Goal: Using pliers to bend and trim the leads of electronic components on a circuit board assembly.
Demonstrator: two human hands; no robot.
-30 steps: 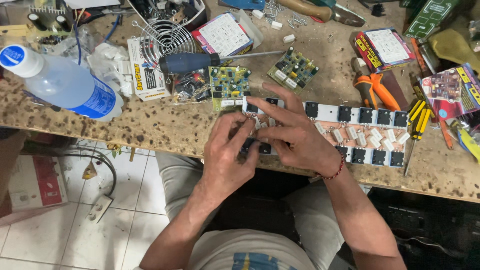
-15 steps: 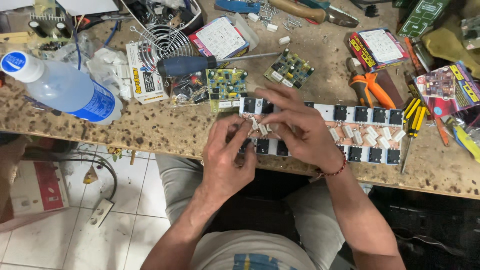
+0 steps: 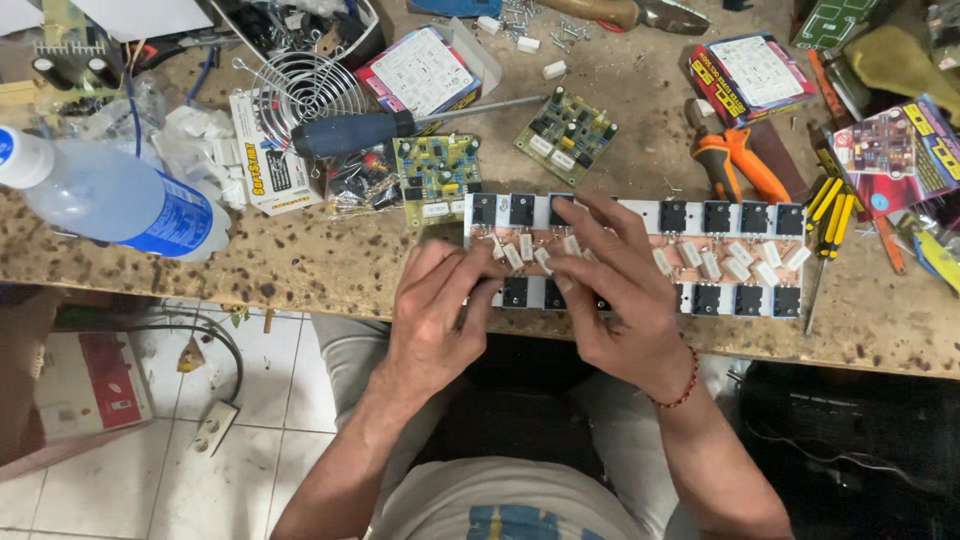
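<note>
A long white circuit board (image 3: pixel 735 255) with two rows of black transistors and several white block resistors lies flat near the bench's front edge. My left hand (image 3: pixel 440 310) rests on its left end, fingertips pinching at a white resistor. Over the board's left-middle part lies my right hand (image 3: pixel 610 275), fingers spread and pressing on the components; a red bracelet circles that wrist. Whether either hand grips a loose part is hidden by the fingers.
Two small green circuit boards (image 3: pixel 437 178) (image 3: pixel 565 135), a blue-handled screwdriver (image 3: pixel 355 133), a wire fan guard (image 3: pixel 300 85), a plastic water bottle (image 3: pixel 110 200), orange pliers (image 3: pixel 735 160), yellow-handled tools (image 3: pixel 830 205) and coloured boxes crowd the speckled bench (image 3: pixel 300 260). Below it lie a tiled floor and a socket strip (image 3: pixel 215 425).
The long board now lies further up on the bench, away from the front edge. Both hands stay on its left part, fingers shifting over the resistors.
</note>
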